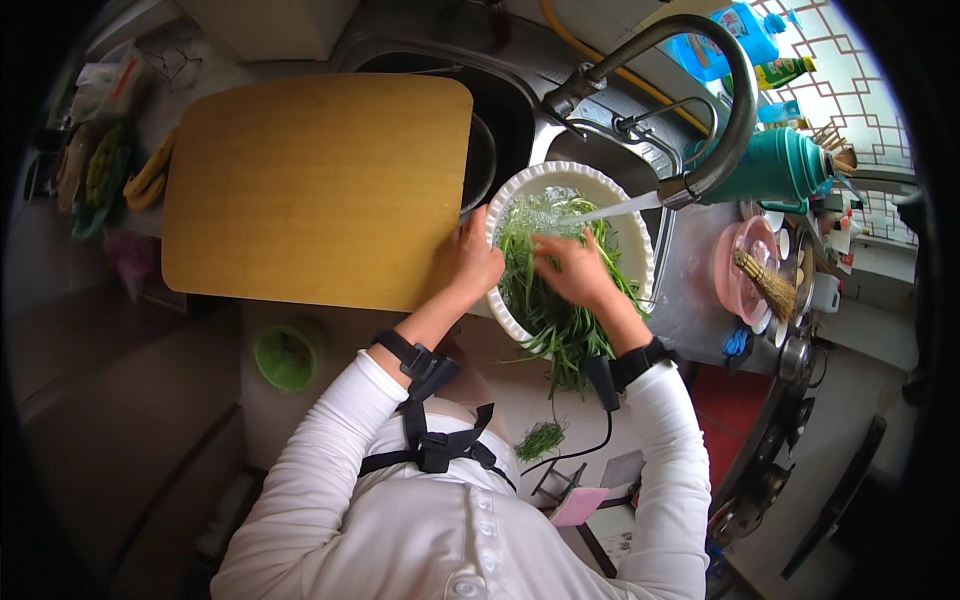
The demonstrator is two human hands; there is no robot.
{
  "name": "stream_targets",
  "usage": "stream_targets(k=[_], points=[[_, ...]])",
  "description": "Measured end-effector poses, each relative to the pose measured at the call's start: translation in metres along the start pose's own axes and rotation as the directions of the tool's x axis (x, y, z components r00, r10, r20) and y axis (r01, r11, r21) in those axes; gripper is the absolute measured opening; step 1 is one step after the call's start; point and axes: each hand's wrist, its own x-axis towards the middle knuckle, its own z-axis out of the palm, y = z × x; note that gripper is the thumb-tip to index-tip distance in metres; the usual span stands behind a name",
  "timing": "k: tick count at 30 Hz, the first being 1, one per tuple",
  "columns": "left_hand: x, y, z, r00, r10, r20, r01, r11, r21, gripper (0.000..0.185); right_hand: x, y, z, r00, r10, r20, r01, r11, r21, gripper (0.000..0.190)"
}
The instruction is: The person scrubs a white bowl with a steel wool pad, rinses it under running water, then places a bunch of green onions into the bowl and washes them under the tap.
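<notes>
A white plastic basin with a scalloped rim [641, 255] stands at the right sink bowl. Long leafy greens [555, 307] fill it, some hanging over its near rim. Water [622, 208] runs from the curved metal faucet [679, 187] into the basin and bubbles on the surface. My left hand [480, 251] grips the basin's left rim beside the wooden cutting board [315, 187]. My right hand [574, 266] is over the greens in the basin, fingers spread and somewhat blurred; whether it holds any stems is unclear.
The board covers part of the left sink bowl [517, 142]. Right of the faucet stand a teal thermos [787, 165], pink basins [726, 270] and a straw brush [772, 289]. Bananas [150, 176] lie at the left. Below are a green bin [286, 358] and more greens [541, 440].
</notes>
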Motion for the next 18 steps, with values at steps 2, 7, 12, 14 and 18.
stream_targets(k=[2,7,12,14,18], points=[[0.0,0.002,-0.002,1.0,-0.004,-0.002,0.004,0.999,0.045,0.061,0.002,0.01,-0.012,0.976,0.102,-0.193,-0.14,0.97,-0.196,0.042],[0.0,0.005,-0.003,0.999,-0.051,0.011,0.05,0.996,0.074,0.06,0.021,0.022,0.014,0.912,0.409,-0.016,-0.4,0.882,-0.25,0.051],[0.001,0.001,0.001,0.999,-0.027,0.028,0.026,0.999,0.023,0.064,0.022,0.018,0.022,0.892,0.423,0.158,-0.314,0.833,-0.455,0.058],[0.002,-0.002,0.002,1.0,-0.007,0.018,0.007,1.0,0.031,0.064,0.018,0.015,0.016,0.843,0.51,0.171,-0.429,0.829,-0.36,0.059],[0.002,-0.004,0.004,0.998,-0.05,0.033,0.049,0.999,0.012,0.065,0.016,0.023,0.024,0.893,0.351,0.282,-0.242,0.903,-0.356,0.061]])
